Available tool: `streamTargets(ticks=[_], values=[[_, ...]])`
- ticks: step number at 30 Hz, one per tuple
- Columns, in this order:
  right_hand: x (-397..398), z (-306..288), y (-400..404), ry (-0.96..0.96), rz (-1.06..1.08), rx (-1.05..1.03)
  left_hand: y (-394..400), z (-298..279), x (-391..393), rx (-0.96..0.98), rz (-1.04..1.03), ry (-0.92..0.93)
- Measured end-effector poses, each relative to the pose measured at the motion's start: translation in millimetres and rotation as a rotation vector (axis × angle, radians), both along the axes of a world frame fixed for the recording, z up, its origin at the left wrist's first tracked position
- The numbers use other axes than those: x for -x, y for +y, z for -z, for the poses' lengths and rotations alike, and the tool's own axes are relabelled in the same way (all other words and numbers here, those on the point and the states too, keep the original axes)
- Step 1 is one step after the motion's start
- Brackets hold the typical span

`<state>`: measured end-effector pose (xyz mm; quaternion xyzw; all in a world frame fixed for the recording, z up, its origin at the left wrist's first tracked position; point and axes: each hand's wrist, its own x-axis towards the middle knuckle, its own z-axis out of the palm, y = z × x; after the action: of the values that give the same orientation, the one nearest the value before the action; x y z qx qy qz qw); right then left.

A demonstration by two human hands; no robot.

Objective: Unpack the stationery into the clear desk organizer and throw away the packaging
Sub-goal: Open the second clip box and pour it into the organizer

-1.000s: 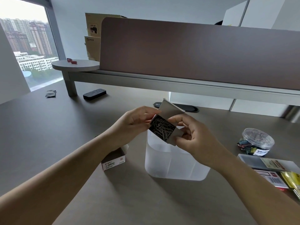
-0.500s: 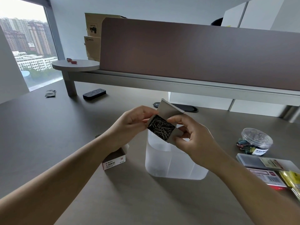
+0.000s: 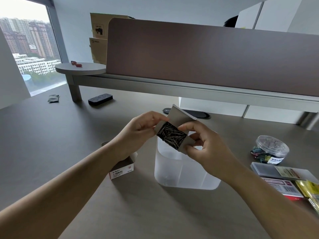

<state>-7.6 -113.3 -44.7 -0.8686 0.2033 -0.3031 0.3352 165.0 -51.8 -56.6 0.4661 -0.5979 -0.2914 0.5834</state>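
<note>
Here, the empty carton (image 3: 122, 169) on the desk (image 3: 51, 144) reads "PAPER CLIPS". Left hand (image 3: 138, 133) and right hand (image 3: 205, 149) both pinch the opened clip box (image 3: 172, 133) above the clear organizer (image 3: 181, 173).

Bare forearms (image 3: 72, 183); no sleeves

Both forearms reach forward; left hand (image 3: 138, 133) and right hand (image 3: 205, 149) meet, fingers curled (pinching something between them).

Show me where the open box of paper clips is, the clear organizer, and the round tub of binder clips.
box of paper clips (image 3: 171, 135), head view, on the clips inside.
clear organizer (image 3: 179, 171), head view, on its front wall.
tub of binder clips (image 3: 271, 146), head view, on its clear lid.
</note>
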Motion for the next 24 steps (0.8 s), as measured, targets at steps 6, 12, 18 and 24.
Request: streamTargets(ticks=[6,12,18,24], values=[[1.5,1.6,0.7,-0.001,0.004,0.01,-1.0,2.3,-1.0,0.0,-0.01,-0.002],[3.1,2.8,0.3,-0.018,0.028,0.018,-4.3,4.3,-1.1,-0.014,-0.028,-0.03],[3.5,4.0,-1.4,-0.009,0.024,0.019,-4.0,4.4,-0.3,-0.014,-0.043,-0.038],[2.7,4.3,-1.3,-0.016,0.019,0.025,-3.3,4.6,-2.1,-0.023,-0.042,-0.055]])
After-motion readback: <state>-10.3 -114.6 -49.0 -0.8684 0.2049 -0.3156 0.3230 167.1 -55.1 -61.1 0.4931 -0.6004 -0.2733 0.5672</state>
